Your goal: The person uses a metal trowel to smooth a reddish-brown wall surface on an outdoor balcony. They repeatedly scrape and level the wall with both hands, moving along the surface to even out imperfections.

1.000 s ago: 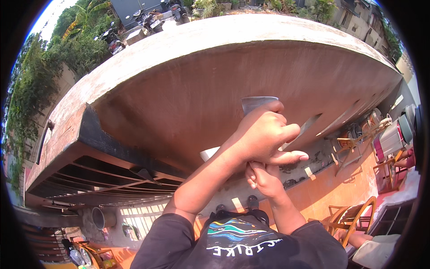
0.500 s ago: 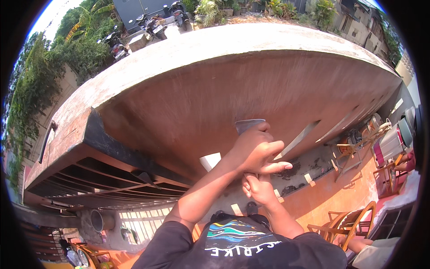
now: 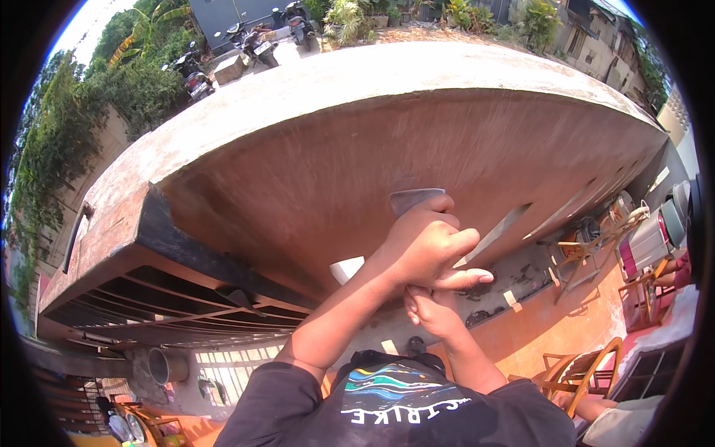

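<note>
A broad scraper blade (image 3: pixel 413 197) is against the rough reddish wall (image 3: pixel 328 171), below its pale curved top. My left hand (image 3: pixel 436 242) is closed on the scraper, covering its handle, with the thumb sticking out to the right. My right hand (image 3: pixel 432 311) is closed just beneath the left wrist; what its fingers grip is hidden. A white shape (image 3: pixel 345 268), possibly an opening, shows left of the hands. Narrow slots run through the wall to their right.
A dark slatted metal gate (image 3: pixel 164 294) adjoins the wall at left. A bucket (image 3: pixel 164 363) lies below it. Wooden chairs (image 3: pixel 596 357), stacked containers (image 3: pixel 655 231) and another person's leg (image 3: pixel 596 413) are at right. Motorbikes (image 3: pixel 261 45) stand beyond the wall.
Since a second ago, both hands and the blade have moved down the wall, then slightly back up. The camera view has shifted a little, with the wall appearing lower.
</note>
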`<state>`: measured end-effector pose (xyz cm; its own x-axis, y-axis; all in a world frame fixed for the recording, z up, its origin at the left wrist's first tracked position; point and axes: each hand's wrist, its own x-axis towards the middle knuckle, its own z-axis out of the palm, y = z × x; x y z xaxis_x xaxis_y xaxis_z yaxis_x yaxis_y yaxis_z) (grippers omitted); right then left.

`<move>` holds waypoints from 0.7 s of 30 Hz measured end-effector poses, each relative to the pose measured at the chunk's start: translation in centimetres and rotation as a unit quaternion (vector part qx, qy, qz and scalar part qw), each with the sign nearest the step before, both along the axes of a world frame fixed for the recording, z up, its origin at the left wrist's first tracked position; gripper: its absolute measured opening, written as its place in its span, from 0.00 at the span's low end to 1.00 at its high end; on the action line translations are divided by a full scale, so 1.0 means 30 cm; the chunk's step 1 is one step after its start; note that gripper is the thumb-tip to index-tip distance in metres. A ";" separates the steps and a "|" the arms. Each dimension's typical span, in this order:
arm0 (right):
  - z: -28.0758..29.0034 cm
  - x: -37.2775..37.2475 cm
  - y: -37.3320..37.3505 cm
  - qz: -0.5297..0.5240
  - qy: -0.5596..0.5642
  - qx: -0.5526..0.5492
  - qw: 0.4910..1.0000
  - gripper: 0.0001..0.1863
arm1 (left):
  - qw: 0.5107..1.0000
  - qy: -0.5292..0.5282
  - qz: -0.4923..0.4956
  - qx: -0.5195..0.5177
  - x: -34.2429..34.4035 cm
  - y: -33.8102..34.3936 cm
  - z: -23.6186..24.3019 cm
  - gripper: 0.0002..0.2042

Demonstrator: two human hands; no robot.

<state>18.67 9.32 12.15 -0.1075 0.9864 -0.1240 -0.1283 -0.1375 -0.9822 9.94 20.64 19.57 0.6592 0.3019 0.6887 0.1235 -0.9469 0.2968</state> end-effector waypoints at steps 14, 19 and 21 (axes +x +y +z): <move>-0.134 0.163 0.001 0.035 -0.245 0.064 0.967 0.09 | 0.998 -0.057 0.012 0.028 0.046 0.005 -0.053 0.24; -0.125 0.165 0.032 0.031 -0.263 0.198 0.944 0.07 | 0.995 -0.089 0.032 0.042 0.034 0.006 -0.059 0.24; -0.094 0.179 0.050 0.048 -0.239 0.137 0.960 0.09 | 0.998 -0.040 0.026 0.032 0.038 0.007 -0.053 0.24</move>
